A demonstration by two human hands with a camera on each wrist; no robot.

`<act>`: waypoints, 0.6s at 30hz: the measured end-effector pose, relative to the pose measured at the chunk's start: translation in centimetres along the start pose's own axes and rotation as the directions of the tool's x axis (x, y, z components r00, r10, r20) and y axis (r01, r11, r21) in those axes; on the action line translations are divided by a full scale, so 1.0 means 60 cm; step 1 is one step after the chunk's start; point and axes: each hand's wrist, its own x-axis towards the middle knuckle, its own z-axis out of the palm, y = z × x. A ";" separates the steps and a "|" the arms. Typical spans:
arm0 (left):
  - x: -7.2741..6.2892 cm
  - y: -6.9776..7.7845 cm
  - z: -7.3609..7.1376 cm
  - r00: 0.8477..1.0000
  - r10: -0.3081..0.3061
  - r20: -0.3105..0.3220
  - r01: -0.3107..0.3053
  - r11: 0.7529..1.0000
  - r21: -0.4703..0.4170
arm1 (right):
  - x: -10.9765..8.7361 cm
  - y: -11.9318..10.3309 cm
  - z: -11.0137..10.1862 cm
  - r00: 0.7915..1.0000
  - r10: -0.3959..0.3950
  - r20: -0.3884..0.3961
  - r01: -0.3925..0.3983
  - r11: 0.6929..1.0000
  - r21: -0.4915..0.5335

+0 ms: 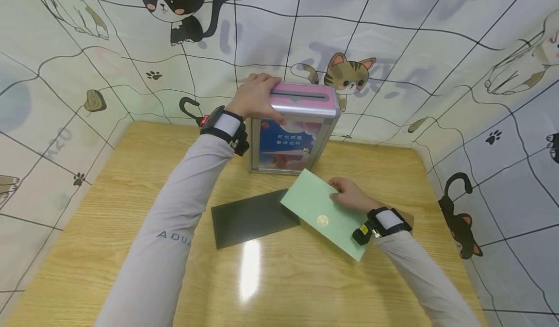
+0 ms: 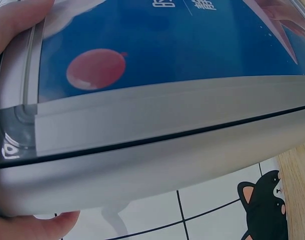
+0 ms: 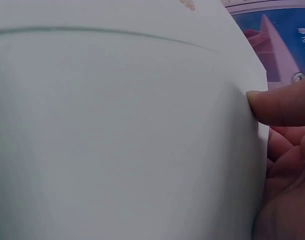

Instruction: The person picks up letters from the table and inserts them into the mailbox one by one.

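A pink-topped letter box with silver edges, a slot in its lid and a blue picture front stands upright by the wall. My left hand grips its top left corner; in the left wrist view, the thumb and a finger lie on opposite sides of the box frame. With thumb and fingers, my right hand pinches the edge of a pale green envelope bearing a round gold seal. That envelope fills most of the right wrist view, slightly bent.
A black envelope lies flat on the wooden table, its right corner near the green envelope. Something brown, mostly hidden, shows beside the right wrist. Cat-patterned sheeting hangs behind and at both sides.
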 end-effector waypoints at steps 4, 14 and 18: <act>0.000 0.000 -0.001 1.000 -0.001 0.004 0.001 1.000 0.006 | -0.005 -0.023 -0.014 0.999 -0.036 0.013 0.036 0.999 0.026; 0.002 -0.001 -0.002 1.000 0.007 -0.001 -0.007 1.000 0.019 | -0.006 -0.074 -0.041 0.997 -0.070 0.020 0.070 0.997 0.030; 0.003 -0.001 -0.001 1.000 0.008 0.000 -0.008 1.000 0.018 | -0.008 -0.089 -0.051 0.995 -0.095 0.023 0.094 0.995 0.025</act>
